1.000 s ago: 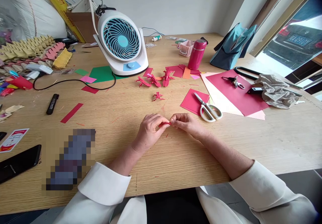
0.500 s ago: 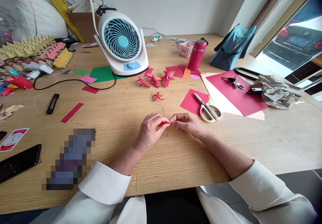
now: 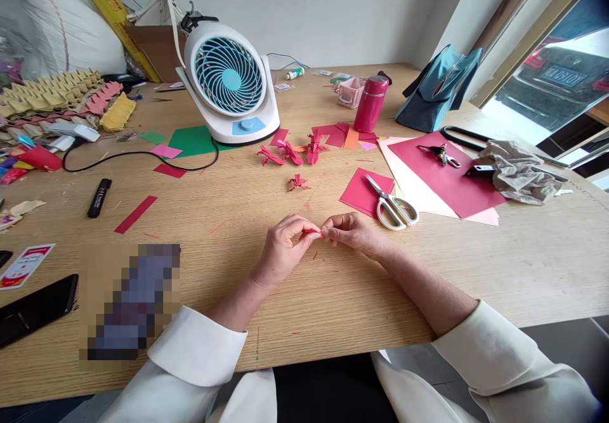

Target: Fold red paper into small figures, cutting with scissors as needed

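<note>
Between the fingertips of my left hand and my right hand is a small folded piece of red paper. Both hands pinch it just above the table, and the fingers hide most of it. Beyond them sits a small red folded-paper figure. Farther back several larger red paper figures stand in a group. To the right of my right hand, white-handled scissors lie partly on red paper squares.
A white and blue fan stands at the back, its black cord running left. A red flask and a teal bag are at the back right. Large red sheets lie right. A black marker and a phone lie left.
My hands stay at nearly the same spot, with the fingers shifting slightly on the red paper. Less of the paper shows between the left fingers now. The objects on the table have not moved.
</note>
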A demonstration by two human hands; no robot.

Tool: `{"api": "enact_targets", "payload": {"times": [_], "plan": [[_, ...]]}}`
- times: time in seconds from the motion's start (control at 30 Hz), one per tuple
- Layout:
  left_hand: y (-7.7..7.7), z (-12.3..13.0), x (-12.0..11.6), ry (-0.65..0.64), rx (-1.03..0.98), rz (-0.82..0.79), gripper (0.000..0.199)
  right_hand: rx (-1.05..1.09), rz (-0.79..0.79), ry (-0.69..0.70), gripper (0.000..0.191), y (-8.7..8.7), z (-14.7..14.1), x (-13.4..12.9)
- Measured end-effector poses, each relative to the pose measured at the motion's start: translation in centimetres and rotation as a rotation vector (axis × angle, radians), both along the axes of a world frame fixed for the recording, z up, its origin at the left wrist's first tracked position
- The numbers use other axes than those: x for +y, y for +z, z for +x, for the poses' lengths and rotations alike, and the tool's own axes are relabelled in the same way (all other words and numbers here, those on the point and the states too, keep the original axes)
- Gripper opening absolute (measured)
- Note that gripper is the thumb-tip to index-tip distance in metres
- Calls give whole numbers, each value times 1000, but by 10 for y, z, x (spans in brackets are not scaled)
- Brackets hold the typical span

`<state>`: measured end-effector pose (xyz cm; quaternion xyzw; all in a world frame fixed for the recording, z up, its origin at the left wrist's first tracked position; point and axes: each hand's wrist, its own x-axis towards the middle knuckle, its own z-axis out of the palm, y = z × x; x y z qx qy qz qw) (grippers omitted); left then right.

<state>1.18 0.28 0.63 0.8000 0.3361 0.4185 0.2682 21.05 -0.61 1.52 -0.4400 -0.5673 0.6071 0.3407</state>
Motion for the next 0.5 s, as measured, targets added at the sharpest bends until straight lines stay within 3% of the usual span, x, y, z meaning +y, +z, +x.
{"api": "enact_targets", "payload": {"times": [0.5], "plan": [[2, 1, -1, 38, -15, -232, 9, -84, 55, 20, 40, -4, -1, -3]]}}
